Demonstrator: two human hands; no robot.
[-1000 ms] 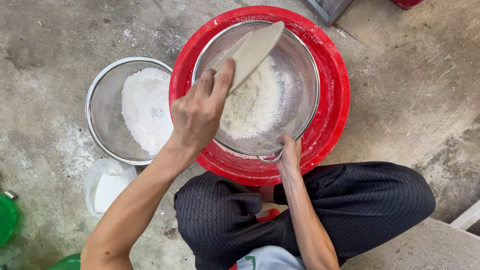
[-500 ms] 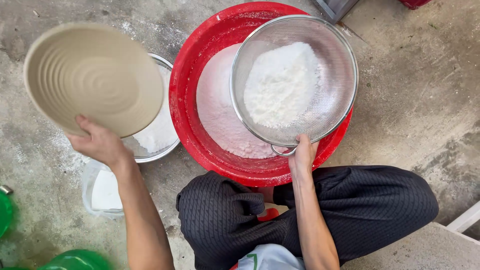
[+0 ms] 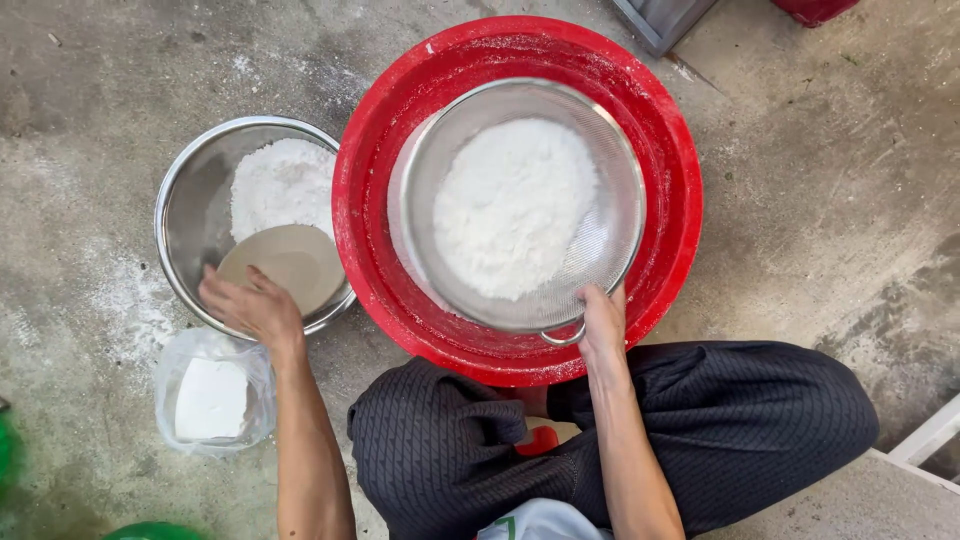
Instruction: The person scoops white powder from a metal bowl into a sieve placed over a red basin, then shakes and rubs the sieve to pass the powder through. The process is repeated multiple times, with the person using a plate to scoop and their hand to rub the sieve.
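Observation:
My right hand (image 3: 603, 322) grips the near rim of a round metal sieve (image 3: 612, 236) heaped with white flour (image 3: 514, 205). The sieve is held over a large red basin (image 3: 670, 150) that has sifted flour in its bottom. My left hand (image 3: 250, 308) holds a beige bowl (image 3: 288, 262) tilted down inside a steel bowl (image 3: 186, 215); more white flour (image 3: 280, 180) lies at the far side of that steel bowl.
A clear plastic bag (image 3: 213, 392) with white powder lies on the concrete floor by my left forearm. My knees in dark trousers (image 3: 720, 430) are just below the red basin. Green objects (image 3: 150, 530) sit at the lower left edge. A grey crate corner (image 3: 660, 18) is at the top.
My left hand carried the beige bowl from above the sieve out to the left and then down into the steel bowl. The flour tipped from it now lies in the sieve.

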